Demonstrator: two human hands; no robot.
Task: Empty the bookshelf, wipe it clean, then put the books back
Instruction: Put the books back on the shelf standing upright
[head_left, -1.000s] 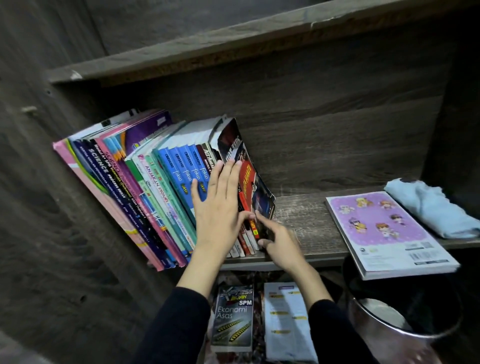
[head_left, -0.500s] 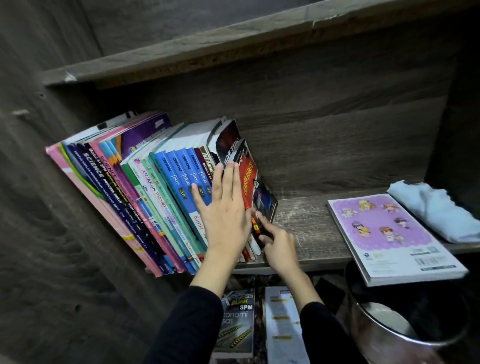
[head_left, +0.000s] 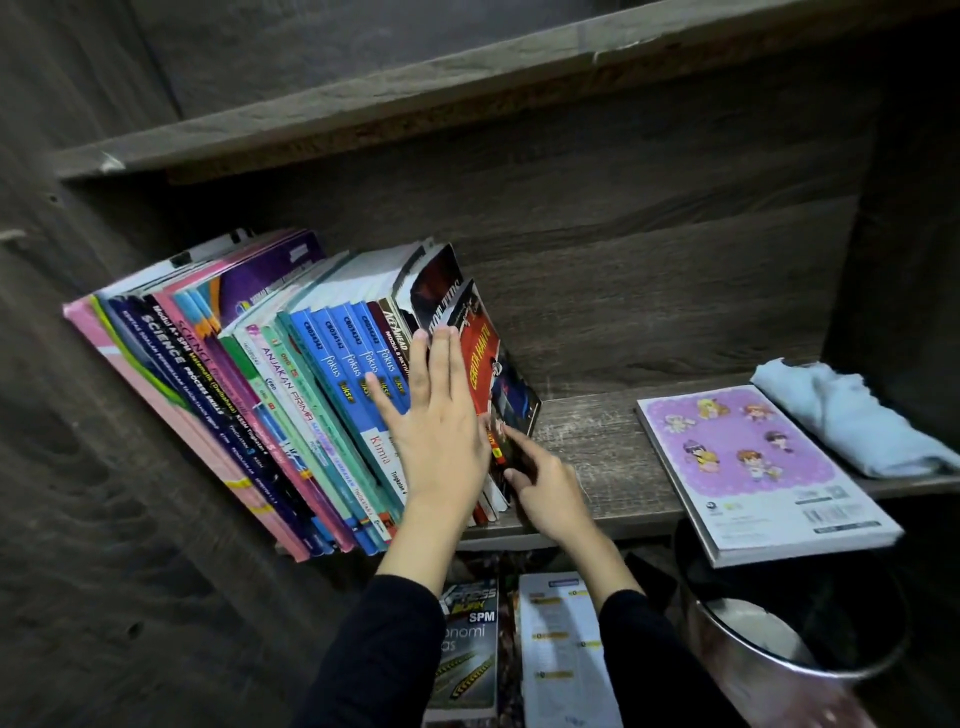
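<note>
A row of books (head_left: 291, 395) leans to the left on the wooden shelf (head_left: 597, 447). My left hand (head_left: 441, 421) lies flat, fingers straight, against the spines at the row's right end. My right hand (head_left: 545, 488) touches the lower edge of the last book, a red and dark covered one (head_left: 485, 364), with index finger and thumb extended. A purple book (head_left: 748, 457) lies flat on the shelf to the right and juts over the front edge. A folded light blue cloth (head_left: 847, 415) sits beside it at the far right.
Below the shelf's front edge stand more books, one marked SPM (head_left: 467, 654) and a white one (head_left: 566, 649). A shiny metal bin (head_left: 789, 675) sits at the lower right, under the purple book. A second shelf board (head_left: 415, 98) runs overhead.
The row of books has been pushed more upright and tighter to the left. My left hand slid up along the spines; my right hand stayed at the last book's lower edge.
</note>
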